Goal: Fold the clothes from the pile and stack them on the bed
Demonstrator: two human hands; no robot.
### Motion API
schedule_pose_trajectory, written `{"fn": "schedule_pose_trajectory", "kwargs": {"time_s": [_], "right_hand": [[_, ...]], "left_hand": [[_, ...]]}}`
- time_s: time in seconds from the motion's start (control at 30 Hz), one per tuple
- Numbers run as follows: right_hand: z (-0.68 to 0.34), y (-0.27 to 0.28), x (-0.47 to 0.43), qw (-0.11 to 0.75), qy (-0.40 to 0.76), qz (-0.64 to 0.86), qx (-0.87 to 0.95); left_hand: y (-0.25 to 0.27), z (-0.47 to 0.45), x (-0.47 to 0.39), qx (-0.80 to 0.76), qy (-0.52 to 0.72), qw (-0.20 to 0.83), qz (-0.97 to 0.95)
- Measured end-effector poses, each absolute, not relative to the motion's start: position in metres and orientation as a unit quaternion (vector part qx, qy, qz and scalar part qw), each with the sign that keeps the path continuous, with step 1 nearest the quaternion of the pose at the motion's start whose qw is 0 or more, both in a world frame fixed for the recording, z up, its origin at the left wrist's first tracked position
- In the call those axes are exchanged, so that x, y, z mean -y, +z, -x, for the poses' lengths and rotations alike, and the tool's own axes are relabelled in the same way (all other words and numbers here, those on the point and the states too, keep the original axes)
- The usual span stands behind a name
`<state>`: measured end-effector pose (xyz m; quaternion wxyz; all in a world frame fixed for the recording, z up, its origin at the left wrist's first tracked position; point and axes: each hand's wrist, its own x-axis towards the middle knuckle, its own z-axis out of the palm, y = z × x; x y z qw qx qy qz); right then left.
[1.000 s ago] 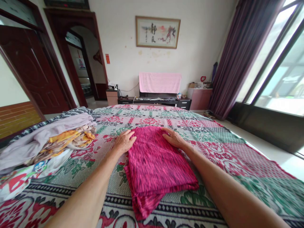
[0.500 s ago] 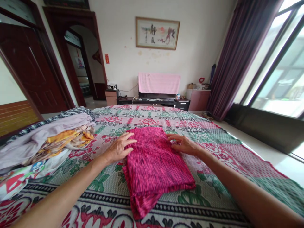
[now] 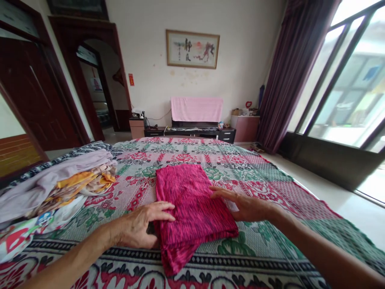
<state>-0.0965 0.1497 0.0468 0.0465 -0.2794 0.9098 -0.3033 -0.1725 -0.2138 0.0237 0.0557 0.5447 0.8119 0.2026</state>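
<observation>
A folded pink garment (image 3: 192,200) with dark streaks lies flat on the patterned bedspread (image 3: 144,162) in front of me. One corner of its lower layer pokes out at the near left. My left hand (image 3: 144,222) is at the garment's left edge, fingers stretched over the cloth and thumb apart below them. On the other side, my right hand (image 3: 240,202) is at the right edge, its fingertips over the fabric and its thumb low beside it. Both hands are open, and neither grips the cloth. Which kind of garment it is, the folds hide.
At the left lies a heap of loose clothes (image 3: 69,180) in lilac, yellow-brown and white print. Beyond the bed stands a low black cabinet (image 3: 192,132) with a pink cloth (image 3: 197,109) draped above it. A purple curtain (image 3: 285,80) hangs by the window at the right.
Both hands have moved nearer to me along the garment's sides, the left one further. The garment keeps its folded shape. The camera view has shifted slightly.
</observation>
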Motion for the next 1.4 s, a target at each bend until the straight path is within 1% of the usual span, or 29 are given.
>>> {"fn": "schedule_pose_trajectory", "kwargs": {"time_s": [0.13,0.23,0.37,0.47,0.57,0.63,0.7,0.8,0.87,0.9,0.93,1.0,1.03,1.1,1.2,1.27,1.4], "right_hand": [[0.095,0.046,-0.147,0.053,-0.295,0.286,-0.91],[0.097,0.043,-0.145,0.064,-0.277,0.293,-0.913],[0.1,0.041,-0.143,0.033,-0.273,0.291,-0.917],[0.099,0.049,-0.14,0.02,-0.292,0.291,-0.911],[0.093,0.065,-0.136,0.04,-0.323,0.301,-0.897],[0.089,0.078,-0.133,0.09,-0.35,0.313,-0.878],[0.09,0.088,-0.131,0.161,-0.381,0.311,-0.856],[0.108,0.094,-0.129,0.247,-0.425,0.237,-0.838],[0.132,0.09,-0.128,0.242,-0.474,0.169,-0.83],[0.147,0.084,-0.127,0.212,-0.51,0.144,-0.821],[0.162,0.078,-0.126,0.151,-0.556,0.119,-0.809],[0.191,0.06,-0.122,0.073,-0.618,0.058,-0.78],[0.203,0.051,-0.119,0.049,-0.635,0.021,-0.771],[0.218,0.033,-0.113,0.011,-0.644,-0.042,-0.764],[0.223,0.015,-0.108,-0.015,-0.637,-0.076,-0.767],[0.22,0.011,-0.108,-0.021,-0.641,-0.086,-0.762],[0.216,0.013,-0.107,-0.031,-0.63,-0.084,-0.771]], "left_hand": [[0.023,0.17,0.209,-0.817,0.16,0.031,-0.553],[0.018,0.171,0.204,-0.807,0.144,-0.01,-0.573],[0.013,0.168,0.198,-0.797,0.159,-0.054,-0.58],[0.019,0.163,0.196,-0.79,0.193,-0.044,-0.581],[0.036,0.154,0.195,-0.784,0.229,0.012,-0.577],[0.05,0.149,0.196,-0.779,0.247,0.088,-0.569],[0.061,0.149,0.198,-0.771,0.267,0.176,-0.55],[0.069,0.164,0.201,-0.77,0.326,0.29,-0.465],[0.065,0.185,0.201,-0.766,0.413,0.317,-0.376],[0.06,0.196,0.2,-0.758,0.474,0.302,-0.331],[0.055,0.208,0.198,-0.744,0.537,0.271,-0.29],[0.041,0.229,0.193,-0.734,0.613,0.195,-0.217],[0.034,0.238,0.189,-0.749,0.619,0.149,-0.184],[0.023,0.249,0.184,-0.798,0.588,0.059,-0.12],[0.015,0.253,0.181,-0.845,0.53,-0.027,-0.067],[0.017,0.251,0.181,-0.85,0.521,-0.047,-0.051],[0.022,0.245,0.182,-0.854,0.517,-0.023,-0.046]]}}
